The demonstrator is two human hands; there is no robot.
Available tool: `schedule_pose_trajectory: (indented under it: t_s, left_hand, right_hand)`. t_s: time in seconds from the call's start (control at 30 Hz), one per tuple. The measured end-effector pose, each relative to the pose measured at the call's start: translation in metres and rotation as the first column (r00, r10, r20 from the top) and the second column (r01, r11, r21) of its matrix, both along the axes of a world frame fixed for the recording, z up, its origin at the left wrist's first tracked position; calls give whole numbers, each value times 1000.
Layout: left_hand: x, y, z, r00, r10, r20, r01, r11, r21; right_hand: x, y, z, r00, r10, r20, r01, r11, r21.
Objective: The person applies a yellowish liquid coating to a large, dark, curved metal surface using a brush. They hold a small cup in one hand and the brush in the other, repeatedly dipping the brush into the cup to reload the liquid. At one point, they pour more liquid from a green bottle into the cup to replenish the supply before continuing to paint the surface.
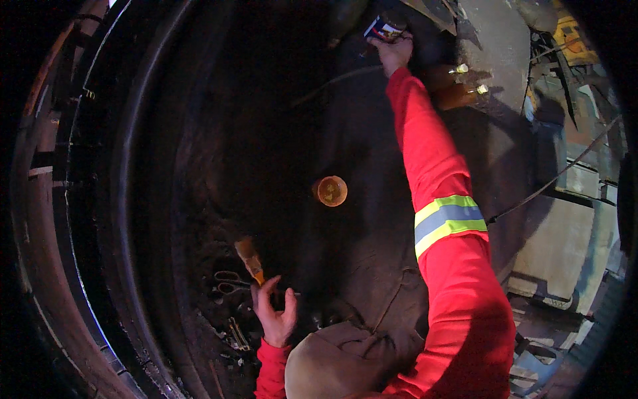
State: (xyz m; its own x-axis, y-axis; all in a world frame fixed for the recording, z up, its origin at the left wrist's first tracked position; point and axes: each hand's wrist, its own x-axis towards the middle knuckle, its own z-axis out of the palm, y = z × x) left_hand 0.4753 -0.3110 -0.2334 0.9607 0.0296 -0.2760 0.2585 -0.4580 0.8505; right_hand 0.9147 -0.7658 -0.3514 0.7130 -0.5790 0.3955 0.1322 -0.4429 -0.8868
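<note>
Red sleeves [465,292], both hands full. Left hand [276,320] pinches brush [248,256] by orange handle, bristles pointing away, scissors [229,283] just beside. Right hand [393,51], arm outstretched, grips labelled container [385,28]. Small round cup [332,191] sits between, well apart from both.

The long right sleeve [465,292] is bright red, loose and creased along its length, tapering toward a bare right hand [397,53]. A high-visibility band [450,223] circles it (a grey stripe between two fluorescent yellow ones). The left sleeve [271,369], of which only a short plain stretch shows, is the same red. Drab brown trousers [325,366] gather in soft folds.
</note>
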Motion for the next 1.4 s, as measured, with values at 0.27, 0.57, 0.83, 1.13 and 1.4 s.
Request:
schedule_pose_trajectory:
  t_s: [0.27, 0.57, 0.83, 1.13, 1.4]
  left_hand:
    - [1, 1, -6, 1000, -20, 15, 19, 999, 43]
    - [6, -9, -4, 999, -27, 45, 26, 999, 42]
    - [1, -2, -7, 999, -37, 0, 37, 998, 45]
    - [9, -9, -6, 998, 34, 44, -32, 999, -35]
    - [3, 3, -16, 991, 77, 112, -77, 997, -4]
  right_hand:
    - [23, -3, 7, 989, -11, -148, 19, 998, 55]
    - [32, 10, 7, 927, -247, -282, 228, 969, -97]
    - [15, 6, 31, 964, 37, -262, -9, 994, 110]
    - [-38, 3, 17, 976, -29, -218, 48, 996, 80]
    - [-317, 92, 28, 886, 222, -407, -269, 961, -62]
